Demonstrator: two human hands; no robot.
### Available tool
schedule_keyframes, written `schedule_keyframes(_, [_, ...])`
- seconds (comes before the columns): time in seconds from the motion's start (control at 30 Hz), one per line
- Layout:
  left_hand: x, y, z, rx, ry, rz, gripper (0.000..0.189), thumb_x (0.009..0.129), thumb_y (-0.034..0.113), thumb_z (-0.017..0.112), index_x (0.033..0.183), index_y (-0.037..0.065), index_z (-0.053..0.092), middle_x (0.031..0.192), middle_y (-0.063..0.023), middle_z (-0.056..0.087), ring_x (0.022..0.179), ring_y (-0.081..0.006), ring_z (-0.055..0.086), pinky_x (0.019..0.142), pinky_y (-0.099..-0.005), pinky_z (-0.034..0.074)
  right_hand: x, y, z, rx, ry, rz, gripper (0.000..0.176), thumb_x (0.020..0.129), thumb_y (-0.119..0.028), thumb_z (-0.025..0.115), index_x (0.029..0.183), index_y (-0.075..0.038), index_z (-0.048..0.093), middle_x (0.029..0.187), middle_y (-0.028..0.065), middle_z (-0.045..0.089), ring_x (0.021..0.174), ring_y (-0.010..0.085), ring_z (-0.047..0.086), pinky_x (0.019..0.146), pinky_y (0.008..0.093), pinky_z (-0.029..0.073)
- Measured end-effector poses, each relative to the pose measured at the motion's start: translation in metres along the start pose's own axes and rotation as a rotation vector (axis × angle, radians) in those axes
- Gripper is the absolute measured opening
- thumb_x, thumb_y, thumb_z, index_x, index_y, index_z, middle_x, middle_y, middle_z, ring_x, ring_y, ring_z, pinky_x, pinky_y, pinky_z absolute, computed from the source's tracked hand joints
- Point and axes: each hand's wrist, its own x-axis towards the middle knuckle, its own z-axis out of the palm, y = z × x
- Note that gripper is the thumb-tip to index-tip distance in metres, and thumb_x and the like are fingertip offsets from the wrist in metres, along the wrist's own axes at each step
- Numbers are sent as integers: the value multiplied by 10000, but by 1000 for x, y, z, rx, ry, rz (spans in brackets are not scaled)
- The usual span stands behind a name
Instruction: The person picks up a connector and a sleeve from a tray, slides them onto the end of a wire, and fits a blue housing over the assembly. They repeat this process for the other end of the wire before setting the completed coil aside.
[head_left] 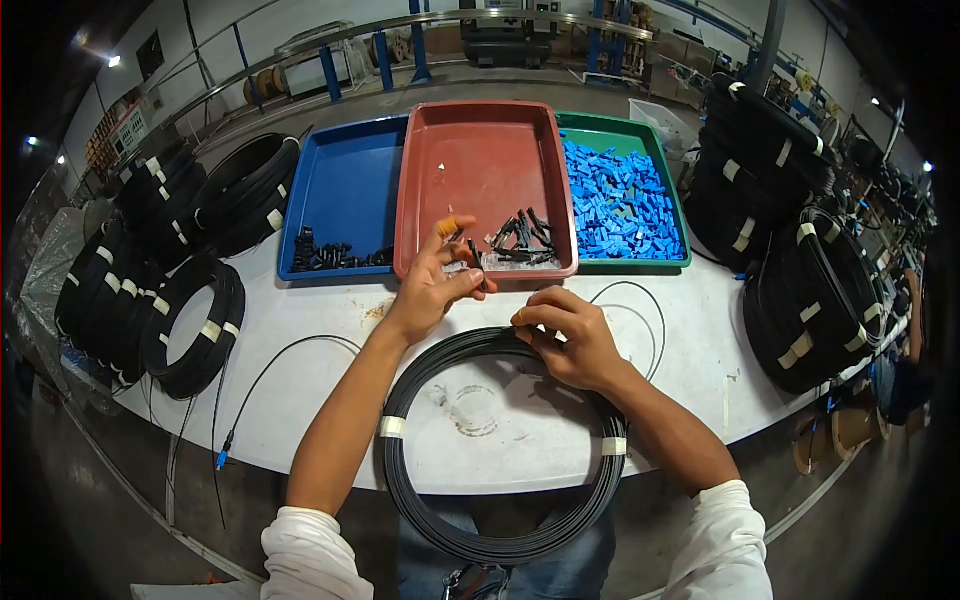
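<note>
My left hand (432, 285) is raised at the front edge of the red tray (480, 150), pinching a small black connector part (474, 252). Orange covers sit on some of its fingertips. My right hand (572, 338) is closed at the top of a coil of black cable (402, 480), thumb and fingers pinched on cable there; the exact grip is partly hidden. White tape bands the coil, which overhangs the table's front edge at my lap. A loose cable end with a blue-tipped connector (223, 456) hangs at the left.
Black parts (522, 238) lie in the red tray. The blue tray (345, 170) holds small black pieces, the green tray (672, 225) many blue connectors (615, 200). Taped cable coils stand at left (195, 330) and right (815, 310) on the white table (690, 350).
</note>
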Motion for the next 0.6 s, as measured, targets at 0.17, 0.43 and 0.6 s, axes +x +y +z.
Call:
schedule_keyframes(0.17, [-6,-12,1,103,6,15,311,910,9,683,1218,11,644,1032,-75,643,919,-184,698,815,-286,571,1,-7,-3,-9,-62,63,227,773,61,721,968,-54,706,1102,104,644,809,255,698,669,342,558])
schedule_keyframes(0.43, [-17,-6,18,599,58,205,301,755,-118,695,1006,31,766,921,-76,690,819,-140,700,736,-263,563,0,-2,0,4,-108,-3,260,759,58,693,988,-64,706,1123,103,689,865,302,709,718,367,581])
schedule_keyframes(0.6, [-21,0,21,820,51,356,341,718,-64,711,1024,64,790,818,-76,674,721,-170,655,651,-295,517,2,-7,-1,41,-138,25,231,760,53,696,974,-32,707,1047,114,708,856,304,709,715,367,577])
